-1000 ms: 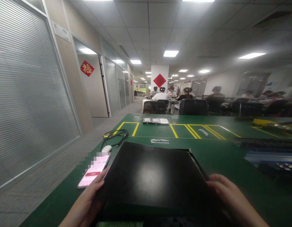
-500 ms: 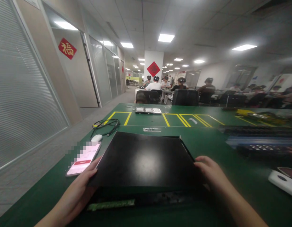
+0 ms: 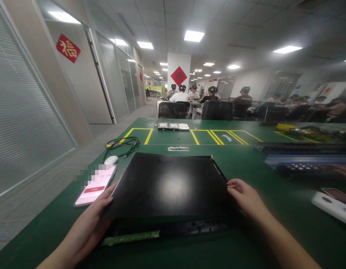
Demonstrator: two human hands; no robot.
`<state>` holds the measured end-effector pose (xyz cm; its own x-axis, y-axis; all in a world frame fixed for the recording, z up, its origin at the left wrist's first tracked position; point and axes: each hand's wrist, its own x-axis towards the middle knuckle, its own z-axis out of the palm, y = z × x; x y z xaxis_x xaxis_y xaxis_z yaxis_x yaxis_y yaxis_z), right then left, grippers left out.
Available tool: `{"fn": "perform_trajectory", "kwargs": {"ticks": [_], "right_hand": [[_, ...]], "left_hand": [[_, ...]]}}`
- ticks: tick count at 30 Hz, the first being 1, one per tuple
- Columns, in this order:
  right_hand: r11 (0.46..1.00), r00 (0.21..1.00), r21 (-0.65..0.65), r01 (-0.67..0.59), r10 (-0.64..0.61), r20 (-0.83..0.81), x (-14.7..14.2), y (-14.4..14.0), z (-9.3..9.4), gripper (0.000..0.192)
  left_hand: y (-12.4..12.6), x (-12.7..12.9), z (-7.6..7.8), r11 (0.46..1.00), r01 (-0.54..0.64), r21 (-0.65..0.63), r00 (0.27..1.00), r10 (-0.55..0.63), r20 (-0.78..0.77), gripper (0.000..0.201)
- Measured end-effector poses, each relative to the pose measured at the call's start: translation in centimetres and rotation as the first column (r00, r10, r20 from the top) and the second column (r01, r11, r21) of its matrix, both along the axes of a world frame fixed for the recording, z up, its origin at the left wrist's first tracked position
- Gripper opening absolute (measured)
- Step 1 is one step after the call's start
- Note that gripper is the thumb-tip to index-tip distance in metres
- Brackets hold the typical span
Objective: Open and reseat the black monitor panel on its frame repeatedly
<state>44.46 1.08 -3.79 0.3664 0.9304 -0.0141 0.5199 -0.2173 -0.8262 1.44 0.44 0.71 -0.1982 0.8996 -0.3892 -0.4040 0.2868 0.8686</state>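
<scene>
your left hand (image 3: 96,216) grasps the left edge of the black panel (image 3: 167,186), and your right hand (image 3: 247,198) pinches its right edge, so the hold on both sides is done. the panel sits at the lower middle of the frame, above the green surface (image 3: 245,172); beneath its near edge shows a dark strip with a green patch (image 3: 133,238). as far as you can judge, it is not yet let go, and whether it is joined to that strip you cannot tell. the phone (image 3: 96,186) lies just beside it, lower left of the frame.
</scene>
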Motion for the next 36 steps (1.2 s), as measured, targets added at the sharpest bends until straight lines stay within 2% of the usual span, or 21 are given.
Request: {"fn": "perform_trajectory", "kwargs": {"ticks": [3, 10, 16, 28, 36], "right_hand": [[1.000, 1.000, -0.012, -0.001, 0.002, 0.025, -0.1, -0.1, 0.1, 0.023], [0.999, 0.990, -0.049, 0.014, -0.007, 0.141, -0.8, -0.4, 1.6, 0.027], [0.995, 0.987, -0.084, 0.046, -0.032, 0.160, -1.2, -0.6, 2.6, 0.029], [0.996, 0.974, -0.082, 0.016, 0.003, 0.227, -0.7, -0.4, 1.7, 0.029], [0.998, 0.960, -0.057, -0.029, 0.043, 0.277, -0.5, -0.4, 1.4, 0.024]], "left_hand": [[0.1, 0.0, 0.0, 1.000, 0.002, 0.008, 1.000, -0.002, -0.011, 0.054], [-0.3, -0.5, -0.8, 0.996, 0.063, 0.063, 0.998, -0.062, -0.009, 0.057], [-0.4, -0.5, -0.8, 0.994, 0.072, 0.081, 0.997, -0.069, -0.035, 0.049], [-0.2, -0.3, -0.5, 0.998, 0.058, 0.022, 0.995, -0.056, -0.080, 0.054], [0.2, -0.9, -1.8, 0.997, 0.073, 0.040, 0.993, -0.068, -0.098, 0.055]]}}
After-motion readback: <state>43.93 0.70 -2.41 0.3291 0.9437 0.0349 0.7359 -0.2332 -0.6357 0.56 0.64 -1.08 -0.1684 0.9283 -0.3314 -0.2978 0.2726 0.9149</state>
